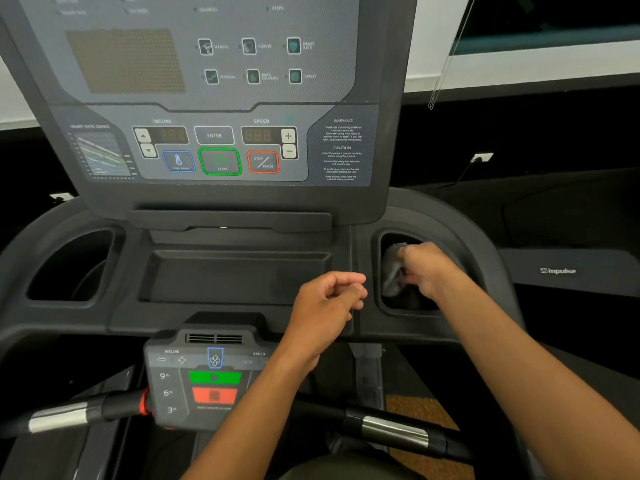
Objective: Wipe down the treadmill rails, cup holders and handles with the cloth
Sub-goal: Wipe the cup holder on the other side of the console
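My right hand (427,268) is inside the right cup holder (375,237) of the dark treadmill console, gripping a grey cloth (393,271) pressed against the holder's left wall. My left hand (329,303) hovers loosely curled over the console ledge just left of that holder, holding nothing. The left cup holder (69,268) sits at the far left. Below, the front handle (394,429) with its chrome grip sensors runs across the lower view, and its left part (59,415) is also visible.
A shallow centre tray (235,275) lies between the cup holders. The upright display panel (221,161) with start and stop buttons rises behind. A small control pod (204,379) with green and red buttons sits above the handle. A neighbouring treadmill (557,271) stands at the right.
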The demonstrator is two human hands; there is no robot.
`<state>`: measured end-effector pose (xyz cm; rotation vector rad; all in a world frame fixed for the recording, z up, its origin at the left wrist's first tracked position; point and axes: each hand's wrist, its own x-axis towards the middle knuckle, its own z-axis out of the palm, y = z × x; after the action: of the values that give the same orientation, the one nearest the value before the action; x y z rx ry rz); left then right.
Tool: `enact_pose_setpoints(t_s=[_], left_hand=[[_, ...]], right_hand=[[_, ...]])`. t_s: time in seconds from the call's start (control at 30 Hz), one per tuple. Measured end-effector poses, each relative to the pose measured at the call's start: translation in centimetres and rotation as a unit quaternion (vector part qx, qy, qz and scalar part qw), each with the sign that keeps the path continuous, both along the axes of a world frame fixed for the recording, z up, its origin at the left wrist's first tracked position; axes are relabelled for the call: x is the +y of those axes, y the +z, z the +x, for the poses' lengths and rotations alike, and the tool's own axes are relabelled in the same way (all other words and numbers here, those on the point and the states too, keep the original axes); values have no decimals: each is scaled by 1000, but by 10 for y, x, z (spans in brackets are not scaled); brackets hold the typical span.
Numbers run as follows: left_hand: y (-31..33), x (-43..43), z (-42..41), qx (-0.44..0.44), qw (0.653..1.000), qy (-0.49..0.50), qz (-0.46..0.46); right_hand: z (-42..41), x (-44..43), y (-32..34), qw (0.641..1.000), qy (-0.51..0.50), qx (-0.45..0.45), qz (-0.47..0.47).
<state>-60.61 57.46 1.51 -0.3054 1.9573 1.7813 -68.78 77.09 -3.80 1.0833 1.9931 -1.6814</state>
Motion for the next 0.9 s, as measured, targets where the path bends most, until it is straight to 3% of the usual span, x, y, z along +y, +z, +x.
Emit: enact_pose_setpoints(t_s=[0.07,0.2,0.33,0.43,0.5,0.6,0.77,0.83,0.9], left_hand=[[-1,2,1,-2,1000,0,-3],[-4,5,3,-7,1000,11,0],[-4,14,4,-15,1000,8,7],[-3,23,2,-20,1000,4,8],[-2,27,0,-21,1000,0,8],[0,27,-3,-17,1000,-9,-1],[3,17,-4,-9,1000,13,-12],[3,13,-4,-10,1000,14,-12],[0,10,-4,-11,1000,16,-7]], right_hand=[[-2,-13,-1,999,-42,27,9],[19,-20,-22,969,162,43,183],[24,26,-10,919,363,26,151],[30,39,-1,899,430,-30,75],[32,38,4,875,474,-38,87],[25,23,21,775,593,-56,210],[16,7,38,595,694,-196,354],[18,6,35,564,697,-219,384],[21,6,32,581,671,-202,415]])
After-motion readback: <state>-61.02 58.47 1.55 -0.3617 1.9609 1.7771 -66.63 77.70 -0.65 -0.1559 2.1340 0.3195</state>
